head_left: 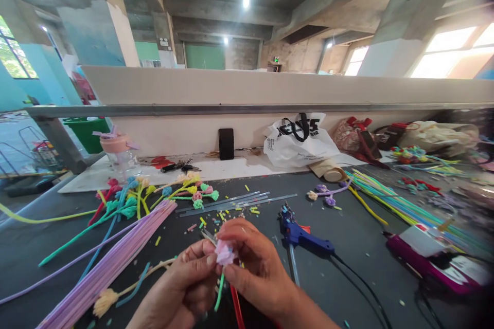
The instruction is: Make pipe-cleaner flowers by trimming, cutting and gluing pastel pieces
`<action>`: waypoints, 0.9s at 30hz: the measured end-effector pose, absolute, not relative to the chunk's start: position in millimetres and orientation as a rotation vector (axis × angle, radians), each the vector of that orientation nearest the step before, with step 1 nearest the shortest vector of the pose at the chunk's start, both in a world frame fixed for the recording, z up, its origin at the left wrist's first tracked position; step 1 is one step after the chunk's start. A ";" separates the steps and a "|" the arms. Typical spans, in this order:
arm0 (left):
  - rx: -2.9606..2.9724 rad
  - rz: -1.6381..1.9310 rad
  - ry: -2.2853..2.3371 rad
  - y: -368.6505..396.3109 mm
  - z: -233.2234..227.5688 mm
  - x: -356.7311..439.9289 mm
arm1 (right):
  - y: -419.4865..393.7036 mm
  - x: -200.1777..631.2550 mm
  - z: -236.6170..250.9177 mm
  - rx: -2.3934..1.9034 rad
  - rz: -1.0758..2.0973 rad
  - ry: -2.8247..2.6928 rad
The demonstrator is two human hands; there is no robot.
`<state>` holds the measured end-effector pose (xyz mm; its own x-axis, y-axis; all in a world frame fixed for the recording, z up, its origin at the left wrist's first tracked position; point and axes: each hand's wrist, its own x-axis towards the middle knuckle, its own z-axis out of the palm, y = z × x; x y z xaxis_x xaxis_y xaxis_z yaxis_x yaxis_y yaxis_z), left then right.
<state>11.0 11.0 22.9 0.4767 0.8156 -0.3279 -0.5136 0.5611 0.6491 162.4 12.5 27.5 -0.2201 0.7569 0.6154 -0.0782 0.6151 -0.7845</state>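
Pink fuzzy flower head [225, 253] is pinched betw. left hand [189, 282] and right hand [257, 267], low centre, above green stem [219, 292]; coil is best kept tight, fingertips pressed close; glue gun [303, 236] lies just right on dark table [347, 226]; purple pipe-cleaner bundle [116, 262] left.

concrete beams [405, 5] | ceiling lights [246, 2] | bright windows [447, 54] | teal wall [23, 87]
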 end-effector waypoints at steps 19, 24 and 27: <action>0.813 1.179 0.943 9.4 26.1 25.5 | 21.0 156.7 21.6 -0.619 1.095 -1.375; 0.862 1.125 0.941 7.0 28.9 25.7 | 22.8 157.3 24.8 -0.664 1.017 -1.438; 0.823 1.139 0.914 6.0 31.1 25.1 | 21.7 157.1 23.1 -0.671 1.020 -1.452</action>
<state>25.1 6.0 31.1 0.1611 0.9716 -0.1732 -0.3799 0.2230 0.8977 157.1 21.7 23.1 -0.1554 0.8666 0.4742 -0.1518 0.4533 -0.8783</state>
